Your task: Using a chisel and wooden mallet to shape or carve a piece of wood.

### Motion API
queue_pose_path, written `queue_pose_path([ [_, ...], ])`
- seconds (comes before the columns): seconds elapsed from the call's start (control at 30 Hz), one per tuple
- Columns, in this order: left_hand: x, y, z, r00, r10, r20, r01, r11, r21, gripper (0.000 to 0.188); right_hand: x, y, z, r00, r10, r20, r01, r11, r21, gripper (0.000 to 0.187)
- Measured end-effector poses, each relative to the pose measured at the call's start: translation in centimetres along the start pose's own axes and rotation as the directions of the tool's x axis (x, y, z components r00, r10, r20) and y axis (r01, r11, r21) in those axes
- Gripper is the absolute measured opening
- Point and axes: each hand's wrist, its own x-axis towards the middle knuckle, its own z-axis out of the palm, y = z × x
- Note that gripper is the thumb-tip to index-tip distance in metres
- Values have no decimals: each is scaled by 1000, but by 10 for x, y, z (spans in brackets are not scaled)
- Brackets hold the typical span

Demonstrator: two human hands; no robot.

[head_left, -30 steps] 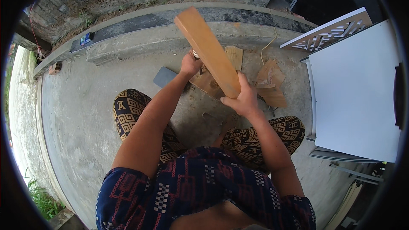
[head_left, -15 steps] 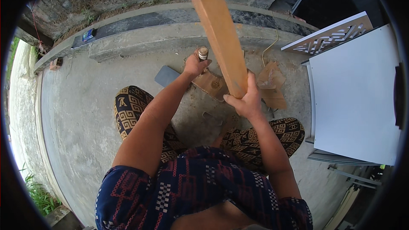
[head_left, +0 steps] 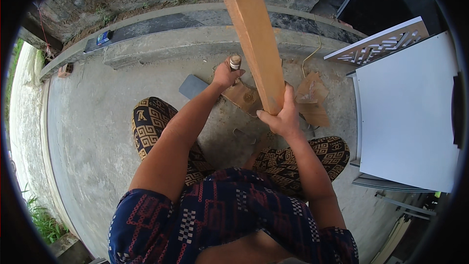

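My left hand (head_left: pixel 224 75) is closed round the upright handle of what looks like a chisel (head_left: pixel 235 60), with a pale band near its top. Its lower end is hidden behind my fist. Below it lies a flat brown piece of wood (head_left: pixel 243 96) with a round dark mark. My right hand (head_left: pixel 283 118) grips the near end of a long, thick wooden block (head_left: pixel 258 44). The block is raised and slants up and away, to the right of the chisel and apart from it.
Between my knees is the concrete floor (head_left: pixel 117 142). A grey flat plate (head_left: pixel 193 87) lies left of the wood; torn cardboard (head_left: pixel 312 98) lies to the right. Farther off runs a concrete ledge (head_left: pixel 156 44) with a small blue box (head_left: pixel 103 38). A white panel (head_left: pixel 405 112) stands at the right.
The top of the wooden block has shifted slightly right, along with a slight shift of the whole view. Both hands keep their holds.
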Motion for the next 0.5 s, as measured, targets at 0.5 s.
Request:
queue_pose_path([
  [0.5, 10, 13, -15, 971, -236, 28, 238, 959, -155, 37, 5, 42, -8, 961, 261, 90, -268, 961, 73, 76],
])
